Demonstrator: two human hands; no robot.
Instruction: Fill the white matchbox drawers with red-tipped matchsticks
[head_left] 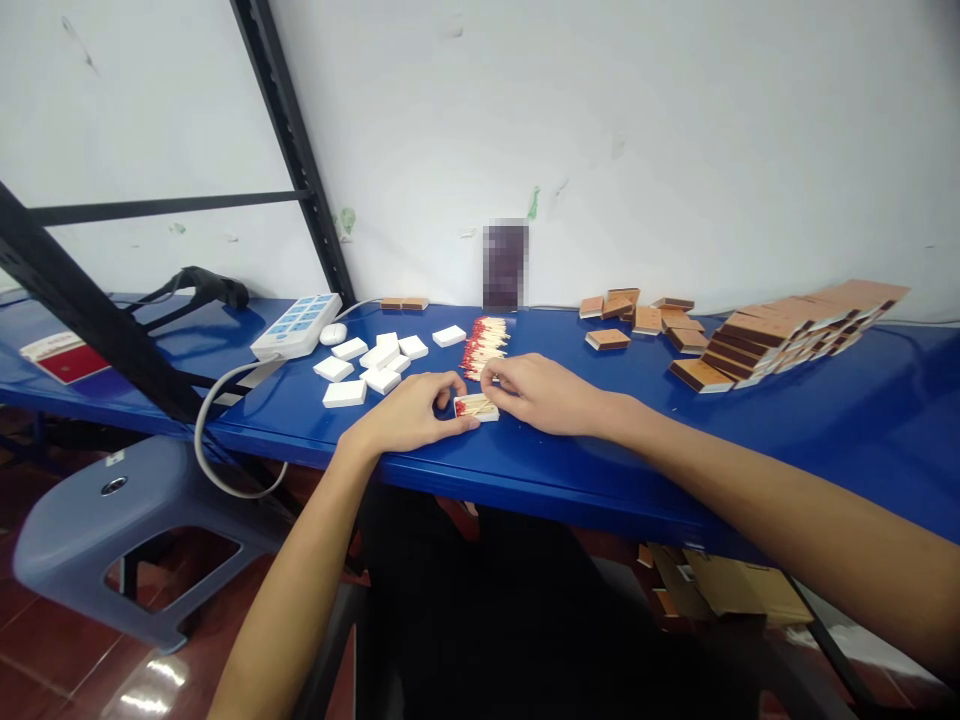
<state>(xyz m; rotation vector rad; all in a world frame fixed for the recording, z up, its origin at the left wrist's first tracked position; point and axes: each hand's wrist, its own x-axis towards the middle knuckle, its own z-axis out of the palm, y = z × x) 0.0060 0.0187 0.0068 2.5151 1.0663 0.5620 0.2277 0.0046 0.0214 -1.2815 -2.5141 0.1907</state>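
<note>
A small white matchbox tray [491,414] lies near the front edge of the blue table, with red-headed matches [472,405] inside it. My left hand [412,410] holds the tray at its left end, thumb along the near side and fingers curled at the far side. At the tray's right end, my right hand [536,393] has its thumb and forefinger pinched on the pale ends of matches; its other fingers are curled. Just beyond my hands is a heap of loose matches [487,342], red heads to the left.
Several white trays [345,393] lie to the left, near a power strip [296,325] and a white earbud case [333,334]. Brown matchboxes lie loose [607,340] and stacked [757,335] on the right. A blurred dark object [505,265] leans at the wall. A grey stool [142,520] stands lower left.
</note>
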